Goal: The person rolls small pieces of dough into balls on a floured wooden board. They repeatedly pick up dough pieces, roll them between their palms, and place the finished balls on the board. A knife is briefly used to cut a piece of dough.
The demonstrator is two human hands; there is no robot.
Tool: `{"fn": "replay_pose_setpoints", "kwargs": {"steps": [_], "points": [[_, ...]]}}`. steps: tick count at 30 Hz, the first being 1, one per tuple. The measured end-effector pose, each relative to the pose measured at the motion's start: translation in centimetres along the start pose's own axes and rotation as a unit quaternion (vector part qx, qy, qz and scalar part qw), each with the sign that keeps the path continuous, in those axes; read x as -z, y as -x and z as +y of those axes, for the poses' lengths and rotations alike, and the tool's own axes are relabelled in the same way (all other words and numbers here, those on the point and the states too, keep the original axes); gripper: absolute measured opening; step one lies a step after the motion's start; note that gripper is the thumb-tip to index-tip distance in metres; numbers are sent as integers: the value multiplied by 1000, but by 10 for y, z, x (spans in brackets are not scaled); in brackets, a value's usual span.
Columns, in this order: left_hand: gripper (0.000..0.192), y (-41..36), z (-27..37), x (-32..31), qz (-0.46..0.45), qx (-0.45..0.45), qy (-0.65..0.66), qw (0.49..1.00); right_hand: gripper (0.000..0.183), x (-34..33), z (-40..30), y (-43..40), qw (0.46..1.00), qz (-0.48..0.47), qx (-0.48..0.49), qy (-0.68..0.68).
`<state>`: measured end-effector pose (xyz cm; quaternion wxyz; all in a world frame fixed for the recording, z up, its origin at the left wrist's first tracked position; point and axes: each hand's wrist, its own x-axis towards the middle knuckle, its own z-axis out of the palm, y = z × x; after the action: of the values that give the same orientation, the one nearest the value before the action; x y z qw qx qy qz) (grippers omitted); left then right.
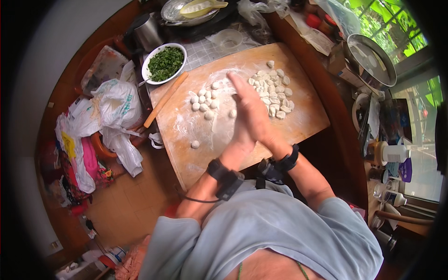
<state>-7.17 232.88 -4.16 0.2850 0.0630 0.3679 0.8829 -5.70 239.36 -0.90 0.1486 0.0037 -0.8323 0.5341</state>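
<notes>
My left hand (242, 134) and my right hand (255, 112) are pressed palm to palm above a floured wooden board (297, 101). Whether anything lies between the palms is hidden. Small round dough balls (203, 99) are grouped to the left of my hands, with a single dough ball (195, 144) nearer the left edge. Close to my fingers sits another dough ball (232, 113). On the right, many cut dough pieces (274, 92) lie in a loose pile. A wooden rolling pin (166, 99) rests slanting across the board's left edge.
Beyond the rolling pin stands a white bowl (143, 70) of chopped greens (166, 63). A metal basin (169, 14) holds a yellow scoop (203, 7). Plastic bags (117, 105) crowd the left side. A round metal pan (392, 75) and bottles (395, 154) are by the window.
</notes>
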Motion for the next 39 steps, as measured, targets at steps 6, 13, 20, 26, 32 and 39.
{"fn": "replay_pose_setpoints", "kwargs": {"steps": [6, 13, 20, 26, 32, 39], "points": [[92, -24, 29, 0, 11, -26, 44, 999, 56, -17, 15, 20, 986, 84, 133, 49], [88, 4, -1, -9, -6, 1, -6, 1000, 56, 3, 36, 5, 998, 27, 51, 38], [92, -25, 4, 12, 26, -51, 36, 998, 65, -16, 16, 24, 996, 27, 78, 42], [89, -8, -3, -7, -17, 20, 38, 999, 59, 0, 50, 9, 995, 59, 74, 14], [93, -17, -7, 22, -51, -102, -65, 991, 67, -19, 12, 19, 998, 14, 66, 18], [95, -15, 16, 18, -3, -13, 13, 1000, 73, -25, 20, 15, 997, 62, 55, -6]]}}
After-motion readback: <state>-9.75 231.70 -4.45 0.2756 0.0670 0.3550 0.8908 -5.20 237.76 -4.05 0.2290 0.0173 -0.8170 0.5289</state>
